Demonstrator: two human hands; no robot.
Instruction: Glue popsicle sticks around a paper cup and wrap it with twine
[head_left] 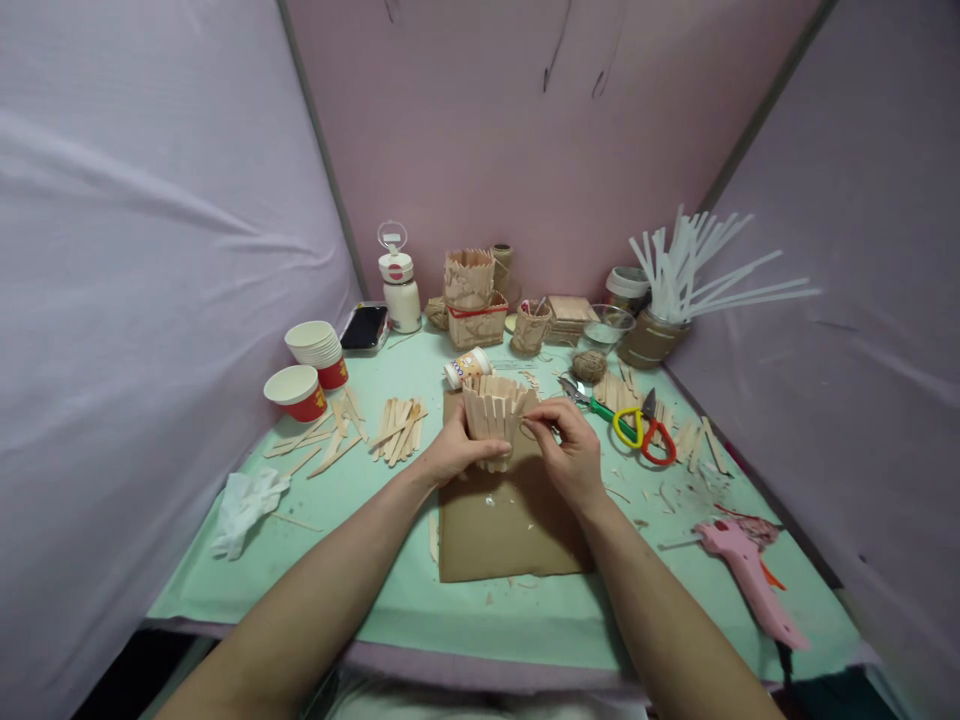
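A cup covered with upright wooden sticks (pixel 493 408) is held over a brown cardboard sheet (pixel 510 535). My left hand (pixel 459 448) wraps round its left side and lower front, with the thumb across the sticks. At the cup's right side, my right hand (pixel 564 440) has thumb and index finger pinched together; what they hold, if anything, is too small to make out. Just behind the stick-covered cup lies a printed paper cup (pixel 468 368) on its side.
Stick piles (pixel 400 430) and red paper cups (pixel 298 393) are on the left. Scissors (pixel 643 430), green-handled pliers (pixel 600 405) and a pink glue gun (pixel 754 580) lie on the right. Stick-covered containers (pixel 478 322), a bottle (pixel 403 300) and glue sticks (pixel 682 275) line the back.
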